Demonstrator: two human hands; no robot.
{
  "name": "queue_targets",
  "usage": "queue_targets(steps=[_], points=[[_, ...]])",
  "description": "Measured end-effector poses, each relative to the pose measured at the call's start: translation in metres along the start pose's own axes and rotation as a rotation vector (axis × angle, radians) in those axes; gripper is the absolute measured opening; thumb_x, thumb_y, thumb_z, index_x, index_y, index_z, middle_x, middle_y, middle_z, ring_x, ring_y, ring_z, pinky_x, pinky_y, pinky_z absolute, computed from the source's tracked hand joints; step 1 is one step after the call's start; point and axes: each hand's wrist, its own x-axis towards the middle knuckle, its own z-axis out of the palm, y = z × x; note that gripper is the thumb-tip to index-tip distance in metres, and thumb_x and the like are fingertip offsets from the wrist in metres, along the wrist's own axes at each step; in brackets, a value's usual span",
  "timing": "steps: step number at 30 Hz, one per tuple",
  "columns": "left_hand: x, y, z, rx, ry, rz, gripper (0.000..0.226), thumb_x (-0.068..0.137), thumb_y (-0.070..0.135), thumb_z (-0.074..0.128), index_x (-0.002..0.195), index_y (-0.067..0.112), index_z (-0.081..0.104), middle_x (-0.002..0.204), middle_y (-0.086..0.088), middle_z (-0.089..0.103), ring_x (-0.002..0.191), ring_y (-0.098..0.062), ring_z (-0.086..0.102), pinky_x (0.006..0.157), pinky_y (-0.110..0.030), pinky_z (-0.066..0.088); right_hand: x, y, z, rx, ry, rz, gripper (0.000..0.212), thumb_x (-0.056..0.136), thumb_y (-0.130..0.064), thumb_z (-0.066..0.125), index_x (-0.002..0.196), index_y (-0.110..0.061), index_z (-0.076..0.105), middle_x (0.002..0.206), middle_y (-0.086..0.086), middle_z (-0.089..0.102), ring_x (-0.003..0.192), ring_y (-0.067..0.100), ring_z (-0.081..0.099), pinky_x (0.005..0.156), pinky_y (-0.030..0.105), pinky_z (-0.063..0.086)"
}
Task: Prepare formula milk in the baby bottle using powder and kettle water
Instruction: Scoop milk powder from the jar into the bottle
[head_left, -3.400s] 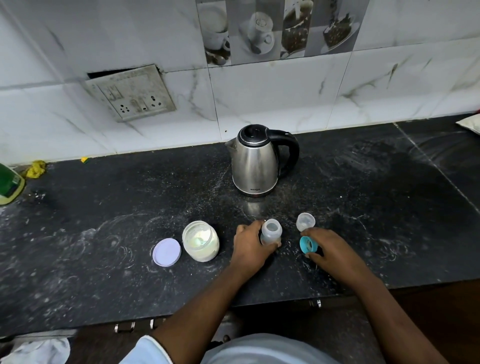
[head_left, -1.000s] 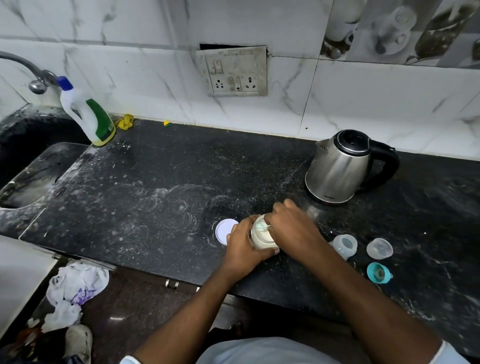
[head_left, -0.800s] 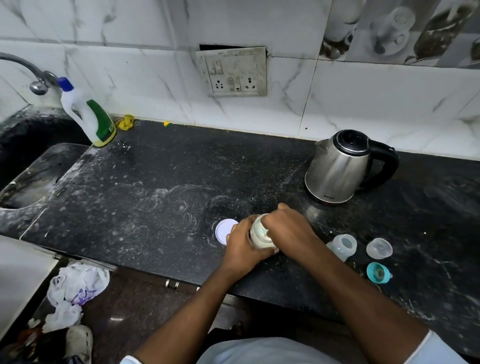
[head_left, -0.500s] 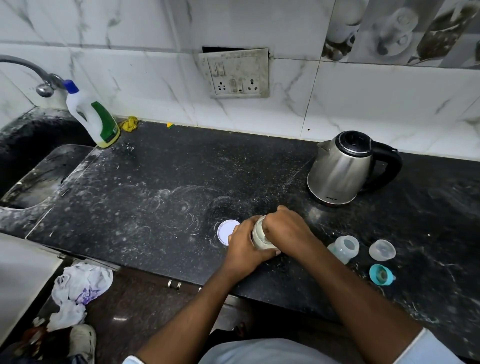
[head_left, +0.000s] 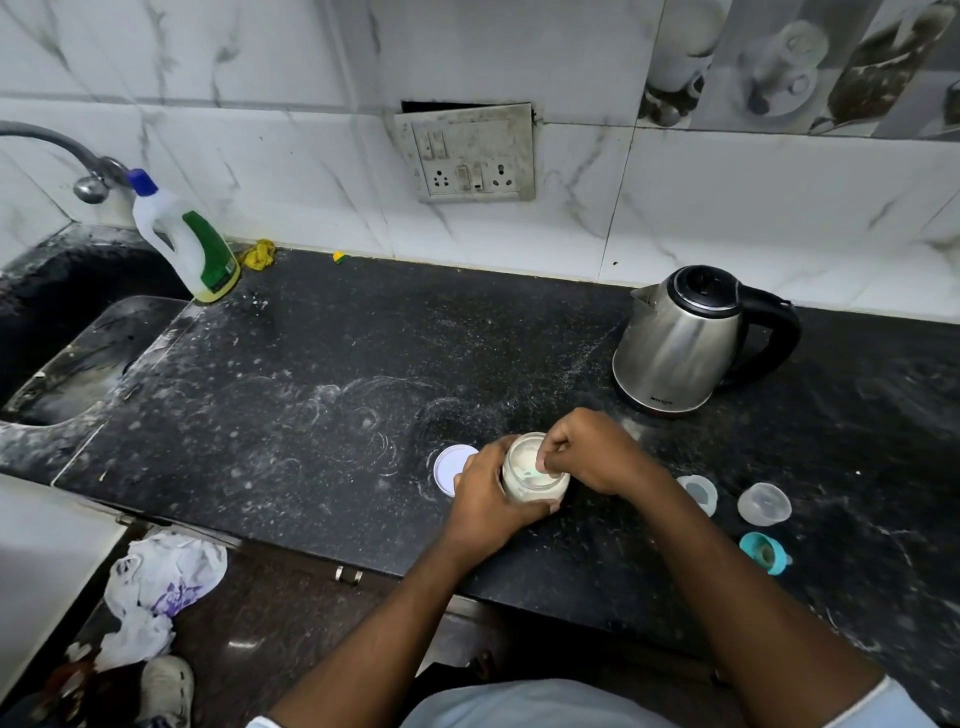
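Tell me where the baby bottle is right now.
Head view: the baby bottle stands on the counter right of centre, beside the right forearm, just left of the clear cap.

A white plastic bottle (head_left: 179, 234), green-labelled and blue-capped, stands by the curved metal tap (head_left: 78, 161), a crumpled yellow rag (head_left: 258, 253) beside it. A grimy white socket plate (head_left: 467, 156) sits on the marble-tiled wall (head_left: 727, 208).

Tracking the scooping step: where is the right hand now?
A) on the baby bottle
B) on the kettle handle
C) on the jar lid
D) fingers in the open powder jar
D: the right hand dips its fingers into the mouth of the powder jar, which the left hand grips.
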Motion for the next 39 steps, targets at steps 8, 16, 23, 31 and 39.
queue_targets(steps=[8, 16, 23, 31, 39], points=[[0.002, 0.003, 0.001, 0.024, -0.01, 0.023, 0.087, 0.058, 0.044, 0.102, 0.135, 0.039, 0.062, 0.128, 0.015, 0.071, 0.121, -0.009, 0.066, 0.104, -0.045, 0.055, -0.001, -0.012, 0.006, -0.221, 0.107, -0.036, 0.011, 0.09, -0.019, 0.072, 0.082, -0.023, 0.079, 0.083, -0.002, 0.075, 0.092, 0.017, 0.069, 0.069, 0.028, 0.048], [0.004, 0.006, 0.001, 0.07, -0.006, 0.032, 0.088, 0.06, 0.039, 0.105, 0.137, 0.029, 0.063, 0.126, 0.013, 0.07, 0.117, -0.011, 0.065, 0.102, -0.044, 0.054, 0.006, -0.023, 0.023, -0.566, 0.065, -0.052, 0.02, 0.098, -0.019, 0.061, 0.113, -0.018, 0.075, 0.109, 0.007, 0.073, 0.118, 0.024, 0.057, 0.085, 0.032, 0.047], [0.004, 0.008, 0.001, 0.073, -0.016, 0.029, 0.091, 0.059, 0.042, 0.104, 0.139, 0.029, 0.063, 0.128, 0.014, 0.069, 0.12, -0.01, 0.064, 0.103, -0.044, 0.054, 0.007, -0.021, 0.015, -0.352, 0.009, -0.004, 0.018, 0.093, -0.023, 0.07, 0.075, -0.021, 0.072, 0.088, 0.006, 0.071, 0.099, 0.024, 0.061, 0.071, 0.031, 0.042], [0.007, 0.008, -0.001, 0.071, -0.025, 0.044, 0.087, 0.058, 0.048, 0.098, 0.137, 0.033, 0.064, 0.127, 0.013, 0.07, 0.119, -0.012, 0.065, 0.104, -0.047, 0.053, 0.004, 0.002, 0.0, 0.015, 0.052, 0.012, 0.006, 0.08, -0.016, 0.081, 0.075, -0.019, 0.082, 0.07, -0.013, 0.074, 0.07, 0.002, 0.067, 0.053, 0.009, 0.04], [0.009, 0.005, -0.002, 0.062, -0.018, 0.068, 0.083, 0.061, 0.036, 0.104, 0.13, 0.042, 0.06, 0.127, 0.014, 0.071, 0.119, -0.011, 0.065, 0.106, -0.044, 0.052, -0.004, 0.022, -0.002, 0.411, 0.101, 0.067, 0.01, 0.085, -0.012, 0.083, 0.076, -0.016, 0.082, 0.069, -0.003, 0.078, 0.064, 0.001, 0.069, 0.067, 0.022, 0.051]])
